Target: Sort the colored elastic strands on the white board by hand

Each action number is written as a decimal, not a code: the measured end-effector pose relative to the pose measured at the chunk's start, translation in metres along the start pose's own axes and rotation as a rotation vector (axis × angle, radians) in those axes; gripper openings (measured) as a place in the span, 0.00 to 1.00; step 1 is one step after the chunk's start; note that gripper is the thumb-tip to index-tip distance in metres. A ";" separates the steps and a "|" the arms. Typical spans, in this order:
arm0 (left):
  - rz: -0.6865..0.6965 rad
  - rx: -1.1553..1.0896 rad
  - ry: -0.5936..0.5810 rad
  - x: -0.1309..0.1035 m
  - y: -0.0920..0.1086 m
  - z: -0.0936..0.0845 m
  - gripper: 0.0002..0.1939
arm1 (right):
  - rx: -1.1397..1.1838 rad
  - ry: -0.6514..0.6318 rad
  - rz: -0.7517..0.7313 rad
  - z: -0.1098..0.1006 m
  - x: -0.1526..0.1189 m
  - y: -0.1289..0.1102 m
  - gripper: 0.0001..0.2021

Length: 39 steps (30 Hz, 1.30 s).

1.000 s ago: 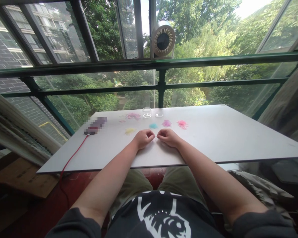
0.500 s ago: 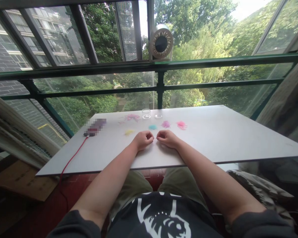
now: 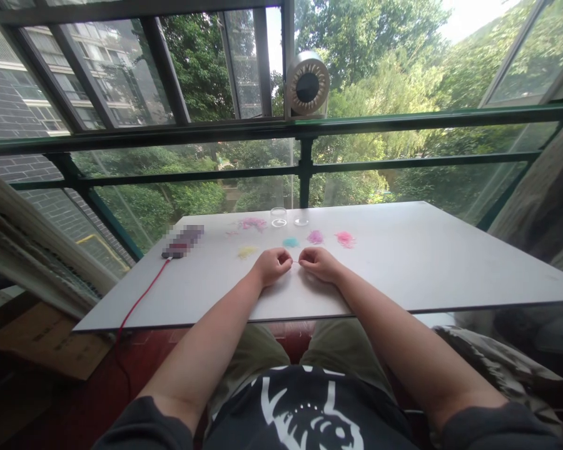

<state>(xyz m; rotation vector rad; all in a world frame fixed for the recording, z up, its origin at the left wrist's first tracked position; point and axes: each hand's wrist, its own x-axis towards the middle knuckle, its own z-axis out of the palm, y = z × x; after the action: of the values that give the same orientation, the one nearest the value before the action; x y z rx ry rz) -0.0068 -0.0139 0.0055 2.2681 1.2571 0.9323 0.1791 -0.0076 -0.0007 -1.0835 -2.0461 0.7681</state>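
Both hands rest mid-bench: left hand (image 3: 271, 265) and right hand (image 3: 319, 262) each loosely curled, fingertips nearly meeting on something too small to identify. Keep the wrists planted and the pinch light; the blue pile (image 3: 290, 242) lies at twelve o'clock, close by.

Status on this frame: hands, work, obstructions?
Left hand and right hand pinched together on white board; item between them too small to tell. Blue pile just beyond. Nothing obstructing.
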 end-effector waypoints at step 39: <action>0.003 -0.016 -0.056 -0.002 -0.005 0.003 0.10 | 0.073 -0.062 0.038 0.004 0.000 -0.005 0.06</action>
<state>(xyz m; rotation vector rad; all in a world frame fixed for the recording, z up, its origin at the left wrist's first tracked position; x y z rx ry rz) -0.0083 -0.0130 -0.0003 2.2679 1.2185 0.8714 0.1741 -0.0107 0.0009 -1.0727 -2.0370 0.8987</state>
